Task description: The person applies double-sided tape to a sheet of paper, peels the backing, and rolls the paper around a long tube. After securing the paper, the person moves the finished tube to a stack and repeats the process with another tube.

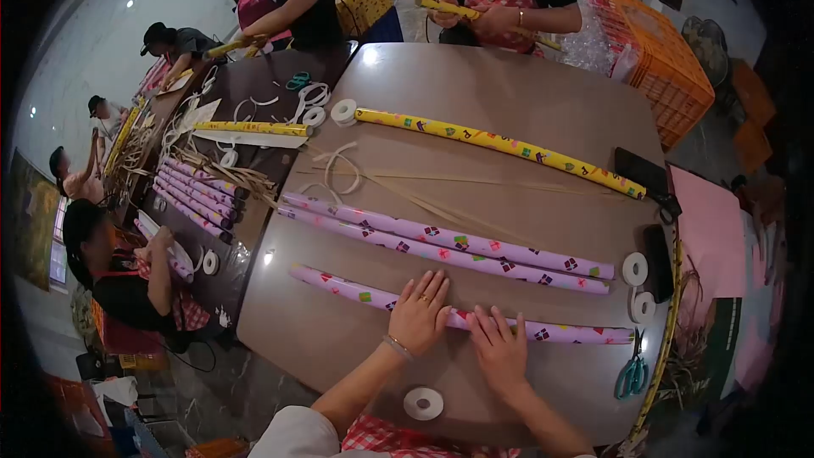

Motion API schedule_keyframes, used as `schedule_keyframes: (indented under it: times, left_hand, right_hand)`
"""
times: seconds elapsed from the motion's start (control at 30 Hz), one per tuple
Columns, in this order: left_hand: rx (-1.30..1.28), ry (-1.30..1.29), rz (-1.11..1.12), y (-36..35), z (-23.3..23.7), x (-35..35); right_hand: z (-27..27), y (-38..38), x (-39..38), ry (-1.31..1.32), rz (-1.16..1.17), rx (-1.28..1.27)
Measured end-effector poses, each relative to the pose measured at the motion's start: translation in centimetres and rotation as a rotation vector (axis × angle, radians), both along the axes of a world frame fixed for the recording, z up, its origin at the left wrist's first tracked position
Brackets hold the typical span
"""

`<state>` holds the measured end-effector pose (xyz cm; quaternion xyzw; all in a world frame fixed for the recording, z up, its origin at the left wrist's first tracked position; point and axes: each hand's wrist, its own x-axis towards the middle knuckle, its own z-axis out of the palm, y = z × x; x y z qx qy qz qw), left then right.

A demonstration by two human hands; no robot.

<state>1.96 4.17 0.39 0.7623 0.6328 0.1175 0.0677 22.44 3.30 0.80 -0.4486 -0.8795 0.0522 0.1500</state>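
A lilac roll of wrapping paper (577,332) with a gift pattern lies across the near part of the table. My left hand (420,314) rests on its middle, palm down and fingers stretched out. Just to the right, my right hand (496,343) lies flat on the same roll, fingers extended. Beyond them two more lilac rolls (475,246) lie side by side. Scissors with teal handles (631,376) are by the roll's right end. A roll of white tape (423,404) sits near the front edge, below my hands.
A yellow patterned roll (500,142) crosses the far half of the table (492,85). White tape rolls (635,269) and a black case (657,261) stand at right. Paper strips (424,203) lie mid-table. Several people work around; one opposite holds a yellow roll (449,8). Orange crates (670,68) stand behind.
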Motion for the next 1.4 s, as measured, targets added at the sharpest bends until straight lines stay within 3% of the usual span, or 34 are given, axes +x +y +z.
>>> schedule_keyframes:
  times: [0.4, 0.87, 0.97, 1.23, 1.4]
  left_hand:
    - [0.016, 0.024, 0.002, 0.0, 0.0, 0.0]
    - [-0.043, 0.017, 0.009, 0.1, 0.0, 0.1]
    - [-0.024, 0.012, 0.011, 0.1, -0.2, 0.1]
    - [-0.096, 0.055, -0.011, 0.6, -0.5, 0.1]
    - [-0.043, 0.078, -0.053, 0.6, -1.0, 0.0]
  right_hand:
    - [0.2, 1.5, 6.0, 0.033, -0.01, 0.018]
    - [0.9, 2.8, 18.2, -0.084, -0.006, 0.083]
    - [0.1, 2.7, 22.0, -0.187, 0.001, 0.194]
    - [3.1, 1.1, 26.8, -0.364, -0.189, 0.084]
    - [3.5, 0.5, 28.8, -0.408, -0.323, 0.194]
